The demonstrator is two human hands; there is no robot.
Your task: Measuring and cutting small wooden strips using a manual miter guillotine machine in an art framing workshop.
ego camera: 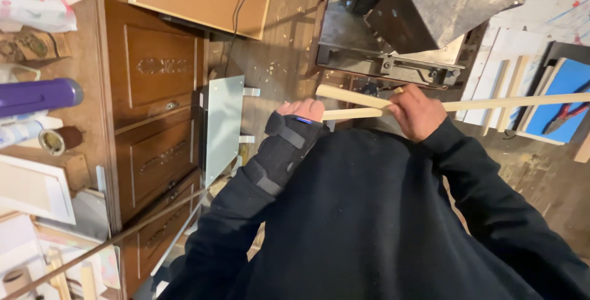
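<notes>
The left hand, wrapped in a black wrist brace, closes around the near ends of two pale wooden strips. The right hand grips the same strips just beside it, and the longer strip runs far out past the right hand. Beyond both hands stands a grey metal machine. Red-handled pliers lie on a blue board right of the right hand.

A worn wooden floor strewn with wood chips carries a metal machine at far right and a carved brown cabinet at left. A grey panel stands just beside the cabinet, and a black cable trails across the floor at far left.
</notes>
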